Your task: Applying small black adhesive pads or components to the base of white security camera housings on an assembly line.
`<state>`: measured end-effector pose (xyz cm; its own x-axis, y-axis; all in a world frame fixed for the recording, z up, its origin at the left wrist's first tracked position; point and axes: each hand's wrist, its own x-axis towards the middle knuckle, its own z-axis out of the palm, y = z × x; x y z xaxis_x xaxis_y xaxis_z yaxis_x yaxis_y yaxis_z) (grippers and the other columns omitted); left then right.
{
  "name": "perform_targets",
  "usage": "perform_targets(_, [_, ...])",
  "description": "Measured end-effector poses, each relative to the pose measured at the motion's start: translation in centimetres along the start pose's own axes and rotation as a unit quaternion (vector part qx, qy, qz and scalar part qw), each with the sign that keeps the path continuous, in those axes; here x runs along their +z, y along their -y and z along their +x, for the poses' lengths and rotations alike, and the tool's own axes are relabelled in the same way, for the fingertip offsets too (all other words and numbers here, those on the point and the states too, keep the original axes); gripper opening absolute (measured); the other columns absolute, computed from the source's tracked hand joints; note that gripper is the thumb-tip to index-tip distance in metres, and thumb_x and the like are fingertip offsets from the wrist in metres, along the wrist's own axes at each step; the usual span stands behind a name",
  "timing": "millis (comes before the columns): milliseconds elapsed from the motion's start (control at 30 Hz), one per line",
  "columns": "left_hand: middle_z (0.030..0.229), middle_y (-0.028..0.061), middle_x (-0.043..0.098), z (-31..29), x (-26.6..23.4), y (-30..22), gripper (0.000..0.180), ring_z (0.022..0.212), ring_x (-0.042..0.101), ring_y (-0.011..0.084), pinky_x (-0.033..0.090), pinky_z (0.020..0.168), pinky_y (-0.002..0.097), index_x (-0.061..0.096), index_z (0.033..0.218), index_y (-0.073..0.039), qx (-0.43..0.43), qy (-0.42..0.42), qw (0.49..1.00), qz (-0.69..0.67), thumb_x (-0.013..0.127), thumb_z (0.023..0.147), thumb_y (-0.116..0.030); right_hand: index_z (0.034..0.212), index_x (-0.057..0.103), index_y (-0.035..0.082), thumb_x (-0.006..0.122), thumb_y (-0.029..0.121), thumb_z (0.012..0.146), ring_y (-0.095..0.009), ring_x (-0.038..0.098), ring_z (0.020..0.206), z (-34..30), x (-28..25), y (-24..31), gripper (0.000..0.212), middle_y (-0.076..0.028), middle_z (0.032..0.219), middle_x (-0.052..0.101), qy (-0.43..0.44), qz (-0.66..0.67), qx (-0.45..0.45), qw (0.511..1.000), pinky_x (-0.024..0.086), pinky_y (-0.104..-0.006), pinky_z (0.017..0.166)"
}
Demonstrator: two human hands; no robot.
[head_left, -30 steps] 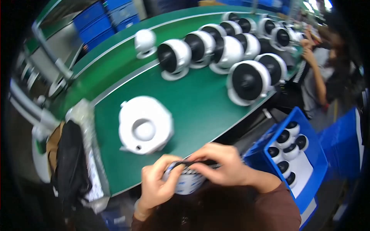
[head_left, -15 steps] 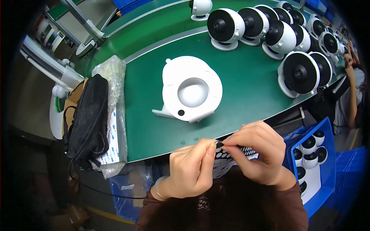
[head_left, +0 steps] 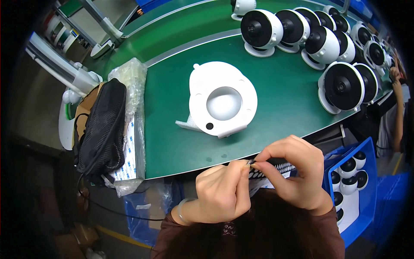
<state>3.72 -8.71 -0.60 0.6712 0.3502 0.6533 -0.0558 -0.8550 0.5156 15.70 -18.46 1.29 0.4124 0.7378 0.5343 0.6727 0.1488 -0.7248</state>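
Note:
Just past the bench's front edge, my left hand (head_left: 224,190) and my right hand (head_left: 297,170) meet fingertip to fingertip. Both pinch a small dark piece (head_left: 251,162), mostly covered by the fingers. Partly hidden under my right hand is a black-and-white dotted sheet (head_left: 258,174); I cannot tell whether a hand touches it. Beyond my hands, on the green bench, lies a white rounded plastic fixture (head_left: 200,97). A smooth white dome (head_left: 224,103) shows in its round opening, and a black round spot (head_left: 210,126) sits near its lower left edge.
Several white cameras with black fronts (head_left: 343,87) stand on the green bench (head_left: 166,142) at the right. A blue bin (head_left: 366,203) at lower right holds more black-and-white balls. Left are a black mesh pouch (head_left: 101,129) and bubble wrap (head_left: 133,82). Another person's arm (head_left: 399,99) shows far right.
My view has shifted slightly, so the bench things appear further right. Both hands stay pinched together, and less of the small dark piece shows between the fingertips.

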Motion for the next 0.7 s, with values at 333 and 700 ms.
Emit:
perform_targets(333, [0.052,0.0069,0.048,0.1,-0.6,-0.1,0.007,0.038,0.044,0.0196,0.035,0.038,0.0279,0.055,0.075,0.003,-0.018,0.008,1.0,0.024,0.058,0.07,0.007,0.076,0.06,0.004,0.068,-0.002,0.063,-0.021,0.057,0.059,0.7,0.6,-0.2,0.017,-0.006,0.071,0.06,0.002,-0.013,-0.046,0.999,0.045,-0.0273,0.051])
perform_targets(700, [0.052,0.009,0.05,0.1,-0.8,0.8,0.006,0.038,0.046,0.0233,0.036,0.038,0.0285,0.056,0.075,0.005,-0.04,-0.018,0.999,0.019,0.059,0.071,0.006,0.073,0.057,0.001,0.063,-0.008,0.062,-0.024,0.061,0.072,0.8,1.1,0.1,0.015,-0.012,0.08,0.063,0.024,0.003,-0.073,0.997,0.048,-0.028,0.065])
